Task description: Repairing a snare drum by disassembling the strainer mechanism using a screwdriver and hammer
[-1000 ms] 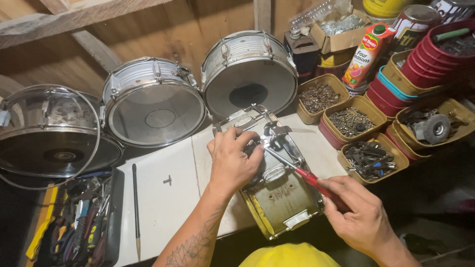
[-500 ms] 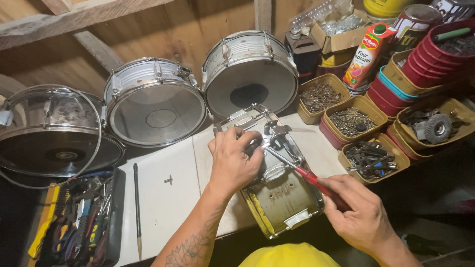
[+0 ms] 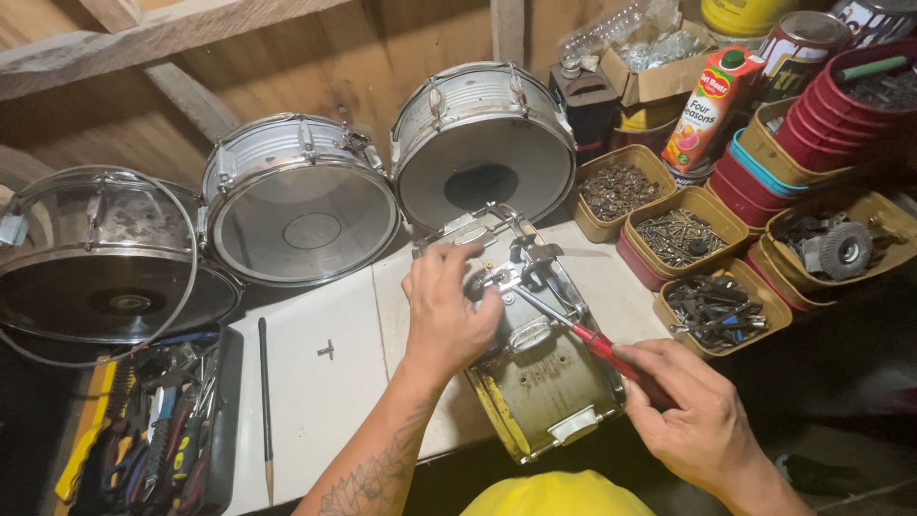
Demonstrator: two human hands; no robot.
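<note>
While the left hand (image 3: 449, 311) clamps down on the upper rim of the snare drum (image 3: 535, 373) lying on its side at the near edge of the white bench (image 3: 315, 401), the right hand (image 3: 693, 411) is closed around a red-handled screwdriver (image 3: 583, 334), its tip set into the metal fitting on the shell. Judging by this, a screw is being worked; steady pressure and a straight tip seem called for. Three more drums (image 3: 301, 201) lean against the wooden wall, tubs of screws (image 3: 678, 234) sit to the right, and a tool tray (image 3: 153, 440) lies to the left.
</note>
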